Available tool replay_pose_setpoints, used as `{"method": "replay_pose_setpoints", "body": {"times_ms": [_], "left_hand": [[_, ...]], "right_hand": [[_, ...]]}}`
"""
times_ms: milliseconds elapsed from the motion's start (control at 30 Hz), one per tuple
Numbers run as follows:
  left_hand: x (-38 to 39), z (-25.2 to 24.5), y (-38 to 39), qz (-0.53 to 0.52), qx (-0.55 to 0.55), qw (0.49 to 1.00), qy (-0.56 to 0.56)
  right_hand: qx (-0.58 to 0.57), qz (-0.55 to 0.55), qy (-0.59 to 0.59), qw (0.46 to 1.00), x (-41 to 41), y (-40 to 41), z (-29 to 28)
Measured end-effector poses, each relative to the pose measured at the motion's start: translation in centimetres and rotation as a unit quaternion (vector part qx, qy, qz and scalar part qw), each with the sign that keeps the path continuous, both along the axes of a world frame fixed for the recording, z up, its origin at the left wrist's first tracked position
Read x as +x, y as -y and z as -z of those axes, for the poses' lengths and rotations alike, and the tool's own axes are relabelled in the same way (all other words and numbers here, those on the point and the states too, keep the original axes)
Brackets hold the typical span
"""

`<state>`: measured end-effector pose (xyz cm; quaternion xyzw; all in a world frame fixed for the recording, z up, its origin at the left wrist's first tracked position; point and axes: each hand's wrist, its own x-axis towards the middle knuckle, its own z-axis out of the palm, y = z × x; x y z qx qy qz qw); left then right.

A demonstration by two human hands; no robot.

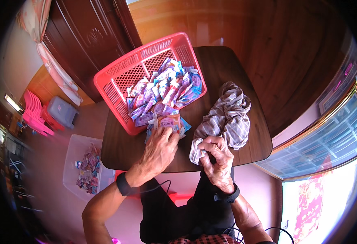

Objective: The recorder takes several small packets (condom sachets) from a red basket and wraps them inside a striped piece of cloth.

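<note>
My left hand [160,151] has its fingers on small printed packets [170,122] at the near edge of a pink plastic basket [129,62]; whether it grips one is hard to tell. Many purple, blue and orange packets [166,87] lie heaped in the basket, which is tilted on a dark wooden table [224,62]. To the right, my right hand [216,160] pinches the near end of a crumpled striped cloth [209,125], thumb against fingers. The cloth's bulk rests on the table, right of the basket.
On the floor at the left stands a clear plastic bin [70,163] with more packets [90,169]. Beyond it are stacked pink chairs [33,111] and a grey stool [62,110]. Dark cables [166,183] hang near my legs. A glass-fronted frame [328,143] is at the right.
</note>
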<state>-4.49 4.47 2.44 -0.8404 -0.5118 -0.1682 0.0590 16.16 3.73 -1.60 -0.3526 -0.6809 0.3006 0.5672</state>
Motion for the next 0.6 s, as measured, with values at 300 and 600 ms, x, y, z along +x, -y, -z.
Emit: {"method": "replay_pose_setpoints", "body": {"times_ms": [300, 600], "left_hand": [[-0.2, 1.8, 4.8, -0.021, 0.020, 0.987, 0.156], [-2.3, 2.7, -0.6, -0.108, 0.062, 0.976, 0.178]], "right_hand": [[0.012, 0.011, 0.034, 0.999, -0.1, -0.2, 0.2], [0.002, 0.031, 0.052, 0.998, -0.4, 0.0, 0.3]]}}
